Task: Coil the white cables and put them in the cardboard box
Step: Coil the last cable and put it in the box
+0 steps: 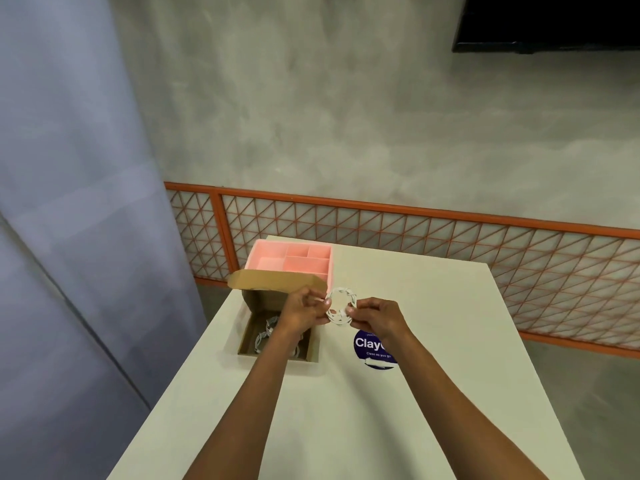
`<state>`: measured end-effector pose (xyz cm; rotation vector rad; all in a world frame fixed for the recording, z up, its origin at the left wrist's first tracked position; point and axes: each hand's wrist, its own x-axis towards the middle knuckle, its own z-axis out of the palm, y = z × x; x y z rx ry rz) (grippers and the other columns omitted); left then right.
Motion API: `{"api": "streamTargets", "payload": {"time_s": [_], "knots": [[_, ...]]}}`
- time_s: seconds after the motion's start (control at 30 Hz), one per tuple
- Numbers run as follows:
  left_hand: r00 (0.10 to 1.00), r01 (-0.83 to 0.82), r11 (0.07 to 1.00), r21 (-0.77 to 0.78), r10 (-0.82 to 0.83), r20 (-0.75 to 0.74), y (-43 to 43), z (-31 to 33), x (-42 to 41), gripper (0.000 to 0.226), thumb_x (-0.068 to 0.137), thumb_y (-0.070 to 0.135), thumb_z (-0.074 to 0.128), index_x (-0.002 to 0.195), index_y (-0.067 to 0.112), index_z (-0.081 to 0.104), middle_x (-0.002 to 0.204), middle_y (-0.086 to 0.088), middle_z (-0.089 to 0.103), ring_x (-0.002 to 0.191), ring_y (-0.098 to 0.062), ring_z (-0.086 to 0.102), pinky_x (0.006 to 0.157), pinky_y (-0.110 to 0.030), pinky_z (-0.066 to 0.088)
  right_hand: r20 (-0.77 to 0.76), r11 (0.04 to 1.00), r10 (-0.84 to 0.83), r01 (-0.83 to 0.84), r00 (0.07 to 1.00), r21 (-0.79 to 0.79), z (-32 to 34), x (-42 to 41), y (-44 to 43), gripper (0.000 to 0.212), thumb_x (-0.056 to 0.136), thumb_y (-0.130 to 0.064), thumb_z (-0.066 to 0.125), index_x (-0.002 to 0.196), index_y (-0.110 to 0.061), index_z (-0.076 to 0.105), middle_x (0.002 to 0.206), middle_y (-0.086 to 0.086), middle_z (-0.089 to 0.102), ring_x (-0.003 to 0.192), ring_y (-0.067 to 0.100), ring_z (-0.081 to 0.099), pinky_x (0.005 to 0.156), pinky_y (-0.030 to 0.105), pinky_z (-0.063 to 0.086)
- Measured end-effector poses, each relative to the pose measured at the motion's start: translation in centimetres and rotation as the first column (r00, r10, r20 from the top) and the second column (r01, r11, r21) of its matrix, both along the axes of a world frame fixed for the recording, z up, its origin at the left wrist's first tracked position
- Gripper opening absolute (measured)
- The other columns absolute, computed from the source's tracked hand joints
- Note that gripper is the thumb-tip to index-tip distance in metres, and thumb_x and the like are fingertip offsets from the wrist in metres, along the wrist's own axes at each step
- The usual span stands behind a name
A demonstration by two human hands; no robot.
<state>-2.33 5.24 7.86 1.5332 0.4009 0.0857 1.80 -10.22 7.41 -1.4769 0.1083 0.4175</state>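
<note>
Head view. Left hand (302,309) and right hand (376,316) each pinched the coiled white cable (341,296) in a closed grip above the counter (381,427), at two o'clock from the cardboard box (260,301).

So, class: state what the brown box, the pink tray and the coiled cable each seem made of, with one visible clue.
Box: matt brown cardboard, judging by its folded flap.
Pink tray: probably smooth plastic; thin even dividers.
Cable: likely white plastic-sheathed wire, bent into a tight ring.
</note>
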Motion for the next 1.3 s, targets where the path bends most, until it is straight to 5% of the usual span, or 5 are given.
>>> {"api": "streamTargets", "payload": {"time_s": [0.3,0.67,0.9,1.07,1.3], "knots": [[0.970,0.078,0.993,0.086,-0.056,-0.235,4.5,-3.5,-1.8,0.012,0.086,0.009,0.068,0.093,0.007,0.059,0.091,-0.009,0.065,0.079,-0.020,0.065,0.064,-0.028,0.057,-0.184,0.999,0.009,-0.015,0.983,-0.032,-4.1,-1.7,4.1,0.018,0.069,0.014,0.074,0.074,0.003,0.062,0.075,0.016,0.064,0.062,0.024,0.064,0.054,0.022,0.057],[0.977,-0.107,0.994,0.033,0.111,-0.181,9.6,-6.7,0.0,0.012,0.080,-0.004,0.070,0.081,0.001,0.059,0.084,-0.014,0.064,0.071,-0.021,0.062,0.049,-0.022,0.056,-0.213,0.974,-0.163,0.122,0.963,-0.192,-6.6,-1.1,11.0,0.023,0.064,0.002,0.084,0.079,0.000,0.067,0.077,0.014,0.067,0.062,0.024,0.064,0.047,0.020,0.055],[0.969,-0.154,0.981,0.119,0.173,-0.179,12.0,-8.9,2.1,0.017,0.076,-0.005,0.073,0.072,0.005,0.060,0.070,-0.009,0.064,0.065,-0.019,0.062,0.045,-0.022,0.054,-0.085,0.924,-0.215,0.174,0.973,-0.342,-9.5,-0.2,14.8,0.023,0.066,-0.005,0.084,0.063,-0.015,0.064,0.077,0.013,0.071,0.071,0.030,0.070,0.073,0.044,0.059],[0.962,-0.124,0.938,0.324,0.194,-0.192,12.7,-10.7,2.8,0.024,0.074,0.007,0.079,0.065,0.016,0.059,0.065,-0.004,0.064,0.068,-0.023,0.064,0.070,-0.040,0.058,0.067,0.838,-0.150,0.163,0.986,-0.521,-10.6,0.2,15.8,0.008,0.080,-0.011,0.073,0.087,-0.008,0.074,0.087,0.009,0.073,0.073,0.022,0.063,0.068,0.025,0.048],[0.957,-0.045,0.881,0.472,0.173,-0.233,12.9,-12.4,2.5,0.021,0.075,0.011,0.078,0.070,0.014,0.057,0.073,-0.004,0.062,0.073,-0.020,0.059,0.066,-0.023,0.043,0.094,0.796,-0.062,0.107,0.994,-0.596,-9.9,-0.1,15.6,0.011,0.079,-0.012,0.074,0.088,-0.006,0.076,0.087,0.009,0.073,0.074,0.021,0.062,0.064,0.023,0.045]]}}
